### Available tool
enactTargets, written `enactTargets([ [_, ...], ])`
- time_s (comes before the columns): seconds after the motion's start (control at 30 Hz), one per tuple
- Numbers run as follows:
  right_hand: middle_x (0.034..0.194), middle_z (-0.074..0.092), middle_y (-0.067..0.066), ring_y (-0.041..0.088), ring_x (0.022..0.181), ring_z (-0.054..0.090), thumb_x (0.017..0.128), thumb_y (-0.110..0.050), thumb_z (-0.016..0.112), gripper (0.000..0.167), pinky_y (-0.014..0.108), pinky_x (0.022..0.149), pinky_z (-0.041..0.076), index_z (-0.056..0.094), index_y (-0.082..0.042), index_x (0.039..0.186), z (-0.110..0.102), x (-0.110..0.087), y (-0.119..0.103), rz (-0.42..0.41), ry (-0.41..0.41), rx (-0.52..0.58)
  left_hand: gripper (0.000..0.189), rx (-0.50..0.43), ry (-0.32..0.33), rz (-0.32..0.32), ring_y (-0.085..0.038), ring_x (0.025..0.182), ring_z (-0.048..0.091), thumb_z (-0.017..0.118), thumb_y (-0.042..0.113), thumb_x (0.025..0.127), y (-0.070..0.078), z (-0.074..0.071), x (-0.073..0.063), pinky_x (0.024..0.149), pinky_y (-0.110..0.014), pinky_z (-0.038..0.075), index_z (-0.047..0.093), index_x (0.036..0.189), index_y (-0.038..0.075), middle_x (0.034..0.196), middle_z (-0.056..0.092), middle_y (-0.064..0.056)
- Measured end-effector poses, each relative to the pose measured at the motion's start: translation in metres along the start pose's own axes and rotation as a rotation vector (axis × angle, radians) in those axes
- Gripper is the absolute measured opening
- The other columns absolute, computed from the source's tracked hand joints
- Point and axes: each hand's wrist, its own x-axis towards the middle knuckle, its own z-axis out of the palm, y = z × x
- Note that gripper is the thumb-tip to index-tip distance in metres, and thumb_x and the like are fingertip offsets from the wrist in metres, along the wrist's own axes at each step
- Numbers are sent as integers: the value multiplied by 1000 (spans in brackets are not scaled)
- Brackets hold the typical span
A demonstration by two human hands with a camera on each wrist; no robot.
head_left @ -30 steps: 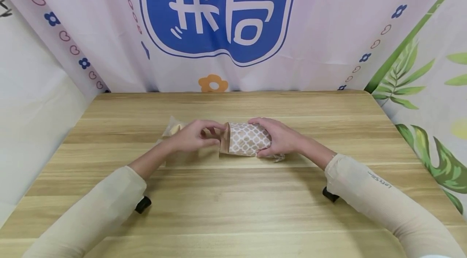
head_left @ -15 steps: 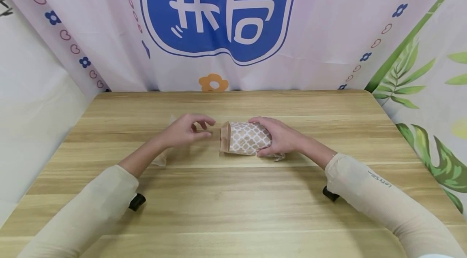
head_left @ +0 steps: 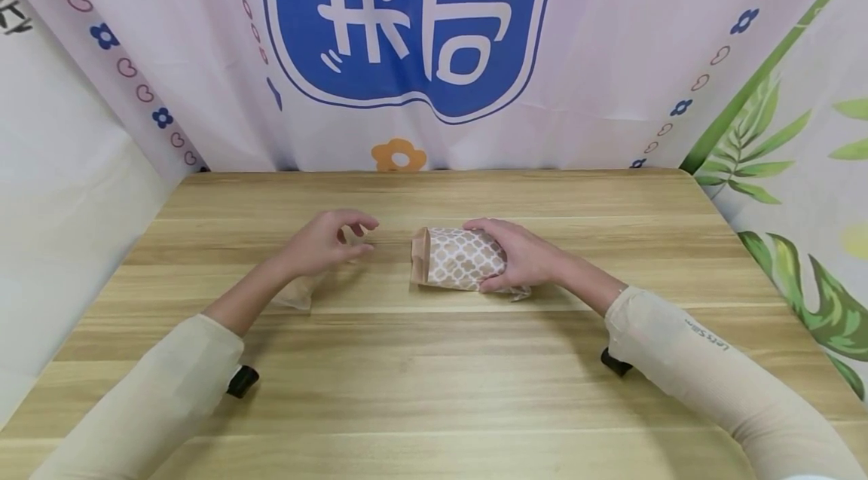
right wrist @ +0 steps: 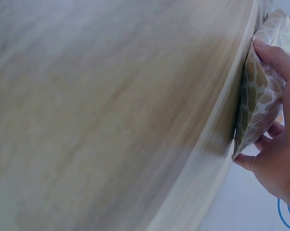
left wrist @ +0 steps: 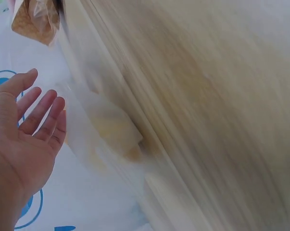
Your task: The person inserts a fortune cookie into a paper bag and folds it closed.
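A brown paper bag [head_left: 463,258] with a white lattice pattern lies on its side on the table, its plain brown mouth end facing left. My right hand [head_left: 518,258] grips it from the right, thumb on the near side and fingers over the far side. The right wrist view shows the fingers of this hand [right wrist: 277,163] around the patterned bag [right wrist: 262,91]. My left hand [head_left: 322,243] holds nothing, its fingers loosely bent, apart from the paper bag. Under and beside it lies a clear plastic bag [head_left: 296,295], mostly hidden in the head view; the left wrist view shows something pale yellow inside this plastic bag [left wrist: 113,132].
The wooden table [head_left: 434,382] runs back to a printed curtain [head_left: 597,65] with a blue sign. Side curtains hang at left and right. A black wrist mount [head_left: 242,381] sits under the left sleeve, another black mount [head_left: 615,362] under the right.
My left hand has drawn away leftward from the paper bag's mouth and now hovers over the plastic bag. My right hand and the paper bag have stayed in place.
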Motion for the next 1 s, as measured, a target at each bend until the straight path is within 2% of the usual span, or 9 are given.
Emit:
enactTargets([
  [0.13, 152, 52, 14, 37, 138, 50, 71, -29, 96, 100, 56, 116, 39, 43, -8, 154, -1, 0, 0, 10, 3, -2, 38, 34, 17, -13, -35, 104, 64, 77, 4, 92, -2, -5, -3, 77, -40, 54, 67, 126, -9, 122, 70, -24],
  [0.23, 152, 52, 14, 37, 139, 49, 71, -30, 96, 101, 56, 117, 38, 43, -9, 154, -1, 0, 0, 16, 3, -6, 38, 84, 36, -34, -37, 105, 64, 77, 4, 91, -3, -10, -4, 80, -46, 55, 67, 126, -9, 123, 70, -24],
  [0.43, 152, 52, 15, 37, 139, 49, 72, -30, 96, 101, 56, 116, 38, 42, -9, 154, -1, 0, 1, 13, -6, -2, 45, 181, 42, -121, -42, 110, 63, 81, 10, 89, -5, -17, -8, 90, -55, 54, 66, 127, -9, 128, 67, -26],
  [0.6, 152, 51, 14, 35, 139, 49, 72, -30, 96, 100, 55, 116, 39, 42, -9, 154, 0, 0, 1, 13, -8, 2, 52, 221, 38, -147, -42, 110, 63, 87, 20, 85, -10, -19, -9, 90, -56, 54, 68, 125, -7, 129, 66, -25],
  [0.87, 152, 52, 15, 36, 139, 49, 72, -31, 96, 100, 55, 117, 38, 42, -8, 154, -1, 0, 0, 5, -6, -2, 50, 258, 60, -151, -46, 114, 60, 87, 13, 84, -15, -21, -9, 94, -60, 52, 68, 125, -8, 130, 63, -27],
  [1.0, 151, 52, 14, 36, 139, 49, 72, -31, 95, 99, 55, 116, 39, 43, -9, 153, 0, 0, 1, 4, -4, -5, 54, 328, 96, -203, -47, 116, 60, 88, 21, 83, -14, -23, -11, 93, -61, 53, 68, 125, -6, 129, 62, -28],
])
